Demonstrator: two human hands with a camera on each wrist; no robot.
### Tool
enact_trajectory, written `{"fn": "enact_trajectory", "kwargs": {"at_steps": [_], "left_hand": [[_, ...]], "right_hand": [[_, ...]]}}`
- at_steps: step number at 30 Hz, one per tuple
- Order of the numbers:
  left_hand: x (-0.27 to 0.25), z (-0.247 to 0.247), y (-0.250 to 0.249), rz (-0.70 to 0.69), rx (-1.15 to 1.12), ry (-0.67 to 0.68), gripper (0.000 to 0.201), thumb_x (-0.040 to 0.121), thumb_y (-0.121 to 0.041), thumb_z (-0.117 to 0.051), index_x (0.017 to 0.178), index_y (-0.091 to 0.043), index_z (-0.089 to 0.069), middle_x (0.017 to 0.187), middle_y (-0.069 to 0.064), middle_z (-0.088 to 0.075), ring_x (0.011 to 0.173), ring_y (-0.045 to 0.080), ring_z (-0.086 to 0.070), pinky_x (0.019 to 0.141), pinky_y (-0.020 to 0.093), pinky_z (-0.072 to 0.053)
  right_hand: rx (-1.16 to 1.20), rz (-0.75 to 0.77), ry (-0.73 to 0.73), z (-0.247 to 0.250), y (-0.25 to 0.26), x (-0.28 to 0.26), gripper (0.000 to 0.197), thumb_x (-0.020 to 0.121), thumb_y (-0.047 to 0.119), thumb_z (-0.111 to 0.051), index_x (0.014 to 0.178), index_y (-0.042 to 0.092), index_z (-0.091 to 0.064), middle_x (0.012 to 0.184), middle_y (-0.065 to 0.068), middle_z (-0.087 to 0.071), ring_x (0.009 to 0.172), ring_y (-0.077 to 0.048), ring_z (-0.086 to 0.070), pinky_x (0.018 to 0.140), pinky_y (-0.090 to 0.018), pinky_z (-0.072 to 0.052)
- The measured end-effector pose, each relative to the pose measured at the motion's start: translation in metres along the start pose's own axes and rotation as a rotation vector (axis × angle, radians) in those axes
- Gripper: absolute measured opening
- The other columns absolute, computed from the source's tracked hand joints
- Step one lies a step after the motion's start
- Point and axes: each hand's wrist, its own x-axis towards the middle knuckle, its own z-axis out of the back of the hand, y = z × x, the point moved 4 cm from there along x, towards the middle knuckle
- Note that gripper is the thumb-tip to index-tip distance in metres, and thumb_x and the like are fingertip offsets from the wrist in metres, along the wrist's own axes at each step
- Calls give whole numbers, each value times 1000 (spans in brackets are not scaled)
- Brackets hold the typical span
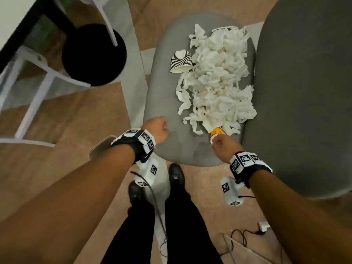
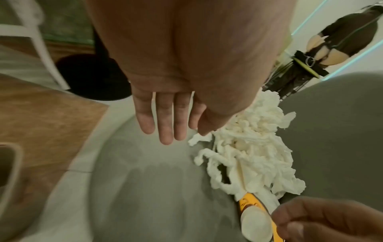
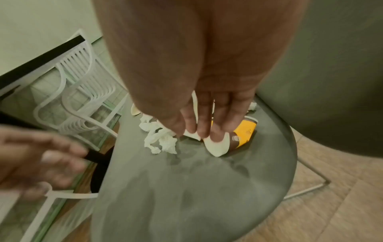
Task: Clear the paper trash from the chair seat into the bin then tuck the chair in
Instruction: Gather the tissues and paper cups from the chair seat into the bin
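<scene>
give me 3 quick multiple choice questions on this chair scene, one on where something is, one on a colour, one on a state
1. Where does the zebra-striped paper cup lie?
A. on the grey chair seat
B. on the floor
C. in the bin

2. What colour is the crushed cup at the right hand?
A. blue
B. yellow
C. green

3. How is the left hand?
A. gripping tissue
B. holding the striped cup
C. open, holding nothing

Answers: 1 A, it lies on the seat beside the white shredded tissue pile. 2 B, yellow shows beside the fingertips. 3 C, its fingers are straight above the bare seat.
</scene>
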Motion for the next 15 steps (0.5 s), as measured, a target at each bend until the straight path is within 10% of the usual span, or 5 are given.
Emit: {"fn": "enact_trajectory", "kwargs": {"at_steps": [11,15], "left_hand": [[92,-84,-77,-207,296,91,91,64,-46,-77,142,-24,-36,139,7,-34,128,33,-38,101,47,-46],[102,-103,-73,-299,455,9,68,74,-26,-76,135,-18,-46,140,12,-34,129,37,-35,101,43,-41]], "right_hand": [[-275,-82,-9,-13,-34,59,65,77,32,-72,134,23,-43,133,-12,-39,121,-38,-43,92,-44,-46],[-406,-63,-102,-16,-35,67,73,69,34,-78,130,23,-41,130,-9,-41,118,-35,-44,83,-42,-47]]}}
